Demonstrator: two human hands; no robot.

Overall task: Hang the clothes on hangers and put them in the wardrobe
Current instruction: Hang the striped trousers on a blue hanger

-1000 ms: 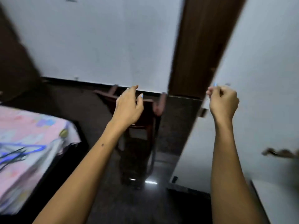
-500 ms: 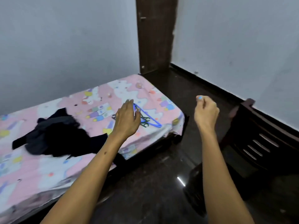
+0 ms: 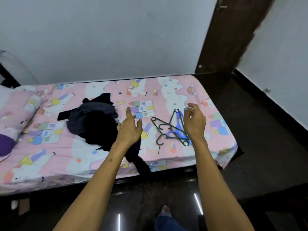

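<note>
A heap of dark clothes [image 3: 95, 120], black and grey, lies in the middle of the bed [image 3: 50, 157]. To its right on the pink sheet lie several plastic hangers [image 3: 168, 129], green and blue, partly crossed. My left hand [image 3: 130, 129] hovers above the right edge of the clothes, fingers spread, holding nothing. Above the hangers' right side my right hand [image 3: 194, 121] hangs with loosely curled fingers, empty. The wardrobe is out of view.
A pillow [image 3: 16, 107] and a purple item [image 3: 5, 144] lie at the bed's left end. A dark wooden door [image 3: 223, 39] stands behind the bed's right end. Dark glossy floor [image 3: 266, 147] runs right of and in front of the bed. My foot [image 3: 165, 217] shows below.
The view has swung left from the chair and white cupboard to the bed. Both hands, earlier raised with the right one clenched, now reach down over the clothes and hangers.
</note>
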